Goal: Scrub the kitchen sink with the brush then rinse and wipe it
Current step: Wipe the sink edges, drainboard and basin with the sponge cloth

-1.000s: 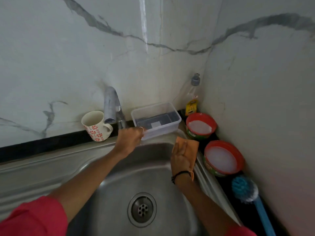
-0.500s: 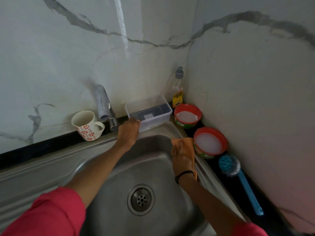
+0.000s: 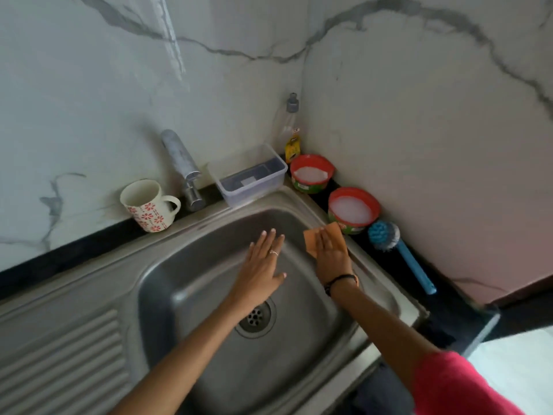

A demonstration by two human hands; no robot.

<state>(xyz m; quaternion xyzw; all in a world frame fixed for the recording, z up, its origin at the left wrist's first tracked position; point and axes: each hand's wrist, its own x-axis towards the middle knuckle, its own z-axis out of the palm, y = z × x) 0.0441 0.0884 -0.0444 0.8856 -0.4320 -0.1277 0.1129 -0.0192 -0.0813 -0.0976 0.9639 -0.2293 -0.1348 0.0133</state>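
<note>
The steel sink (image 3: 191, 298) fills the lower middle, with its drain (image 3: 257, 317) partly behind my left wrist. My left hand (image 3: 263, 269) hovers over the basin with straight, spread fingers and holds nothing. My right hand (image 3: 332, 257) lies flat on an orange cloth (image 3: 311, 239) and presses it against the basin's right inner wall near the rim. The blue dish brush (image 3: 398, 254) lies on the dark counter to the right, apart from both hands. The tap (image 3: 181, 161) stands at the back, and no water shows.
A floral mug (image 3: 146, 205) stands left of the tap. A clear plastic box (image 3: 250, 181), a soap bottle (image 3: 290, 131) and two red-rimmed tubs (image 3: 311, 175) (image 3: 353, 208) line the back right corner. The ribbed drainboard (image 3: 62, 351) lies left. Marble walls close in behind and right.
My left hand left the tap area at the back rim and came down over the basin, fingers spread. My right hand stays pressing the cloth on the right wall. The view tilted down.
</note>
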